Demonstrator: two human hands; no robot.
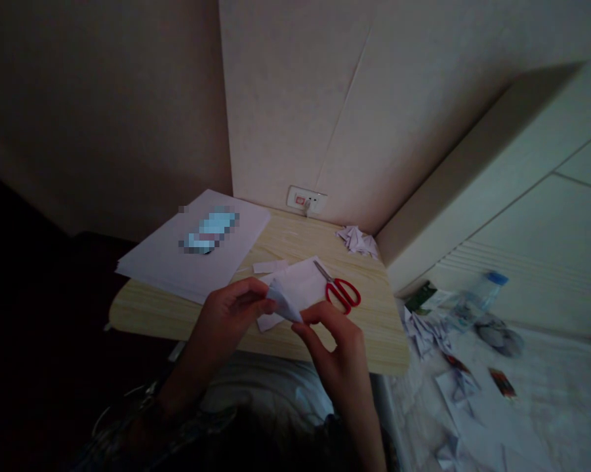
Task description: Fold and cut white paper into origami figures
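Between my two hands is a small folded piece of white paper (284,301), held up above the table. My left hand (236,308) pinches its left end between thumb and fingers. At its lower right corner, the thumb and forefinger of my right hand (332,334) close on the paper. Under and behind it lie a flat white sheet (309,278) and a narrow paper strip (269,267). Scissors with red handles (344,294) rest on the right edge of that sheet, their blades pointing away to the upper left.
A stack of white paper (162,265) overhangs the left of the wooden table (384,334), with a blurred-out phone (210,231) on top. Folded paper pieces (358,241) sit at the back right corner. On the bed (561,373) are a blue-capped bottle (489,288) and more folded paper (426,333).
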